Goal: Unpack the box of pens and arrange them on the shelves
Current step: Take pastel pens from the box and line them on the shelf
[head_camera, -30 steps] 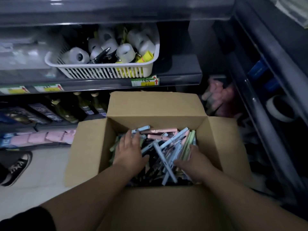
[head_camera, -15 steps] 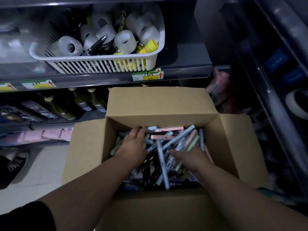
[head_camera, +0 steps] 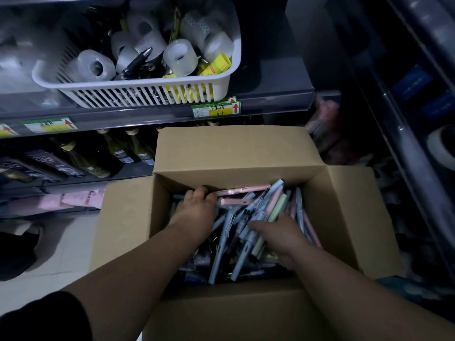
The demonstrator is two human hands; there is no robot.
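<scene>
Pens (head_camera: 236,202) fill the open cardboard box (head_camera: 234,148); left hand (head_camera: 197,207) curls its fingers around some; right hand (head_camera: 278,233) lies on them, its grip I cannot tell.

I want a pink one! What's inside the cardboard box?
Loose pens, pink, blue and green, fill the cardboard box. The left hand and right hand are in it, covering the pens beneath them; the box's bottom is hidden.

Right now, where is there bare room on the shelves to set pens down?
Bare shelf surface lies right of the white basket. Pale floor left of the cardboard box is free. Crowded: the basket with tape rolls, the lower shelf with bottles.
</scene>
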